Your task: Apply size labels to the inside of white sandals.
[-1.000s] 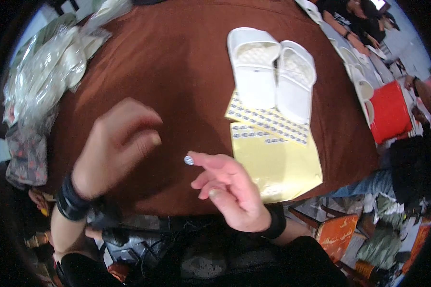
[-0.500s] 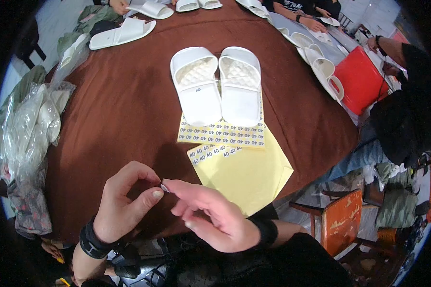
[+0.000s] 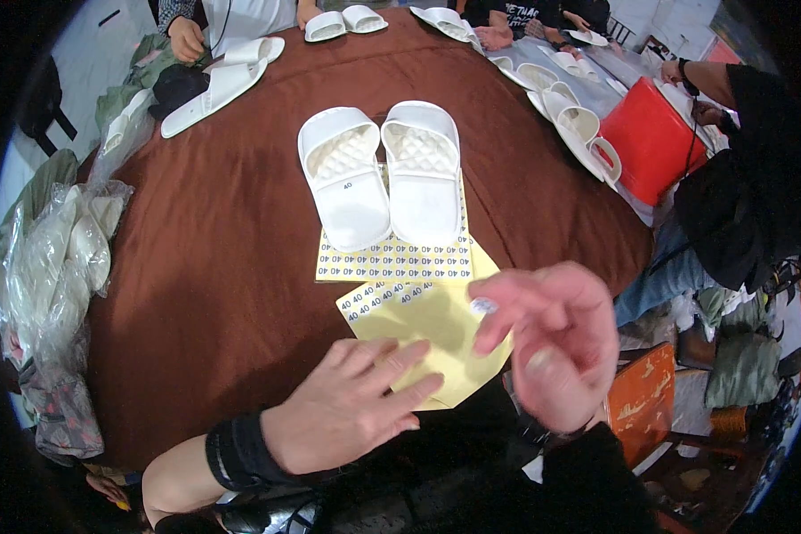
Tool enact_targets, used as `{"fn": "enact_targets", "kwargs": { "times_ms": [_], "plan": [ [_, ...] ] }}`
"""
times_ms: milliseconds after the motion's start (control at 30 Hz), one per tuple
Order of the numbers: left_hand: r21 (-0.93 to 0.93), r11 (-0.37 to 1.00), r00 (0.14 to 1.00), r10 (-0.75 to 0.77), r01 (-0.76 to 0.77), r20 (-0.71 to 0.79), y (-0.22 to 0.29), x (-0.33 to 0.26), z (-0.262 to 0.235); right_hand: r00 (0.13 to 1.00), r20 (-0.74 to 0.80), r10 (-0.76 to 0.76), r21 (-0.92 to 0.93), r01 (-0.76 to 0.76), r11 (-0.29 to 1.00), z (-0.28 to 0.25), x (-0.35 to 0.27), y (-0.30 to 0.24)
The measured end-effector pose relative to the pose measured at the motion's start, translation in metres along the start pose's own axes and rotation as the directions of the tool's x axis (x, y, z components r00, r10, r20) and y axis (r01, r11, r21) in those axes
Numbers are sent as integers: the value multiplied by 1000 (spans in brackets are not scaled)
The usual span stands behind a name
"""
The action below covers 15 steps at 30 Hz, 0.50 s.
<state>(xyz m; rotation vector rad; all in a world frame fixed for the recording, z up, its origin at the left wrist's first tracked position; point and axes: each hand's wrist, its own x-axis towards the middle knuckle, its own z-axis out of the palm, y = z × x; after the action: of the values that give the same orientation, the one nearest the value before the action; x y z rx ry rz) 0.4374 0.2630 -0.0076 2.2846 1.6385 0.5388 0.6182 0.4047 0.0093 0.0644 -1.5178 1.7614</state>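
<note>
In the head view we see our right hand blurred and loosely open, a small sticker on a fingertip, its print smeared. Our open left hand hides part of the yellow sticker sheet. Beyond, on the brown tablecloth, white slide slippers overlap another sticker sheet, long axes pointing away from us. Cut-off people line the edges.

Slide sandals side by side mid worktop, near ends on farther sticker sheet. Nearer sticker sheet before that; left hand over its left part, right hand, with loose sticker, over its right. Plastic bags along left edge. Second sandal pair at far edge; sandal row along right edge.
</note>
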Motion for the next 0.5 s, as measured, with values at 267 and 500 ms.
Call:
{"fn": "enact_targets", "kwargs": {
  "times_ms": [267, 500],
  "plan": [
    [157, 987, 997, 33, -44, 68, -6, 3, 1, 989, -51, 137, -382, -146, 913, -49, 48, -3],
    [164, 986, 1000, -22, 23, -10, -25, 23, -21, 933, -12, 360, -471, -323, 821, -89, 99, 61]
  ]
}}
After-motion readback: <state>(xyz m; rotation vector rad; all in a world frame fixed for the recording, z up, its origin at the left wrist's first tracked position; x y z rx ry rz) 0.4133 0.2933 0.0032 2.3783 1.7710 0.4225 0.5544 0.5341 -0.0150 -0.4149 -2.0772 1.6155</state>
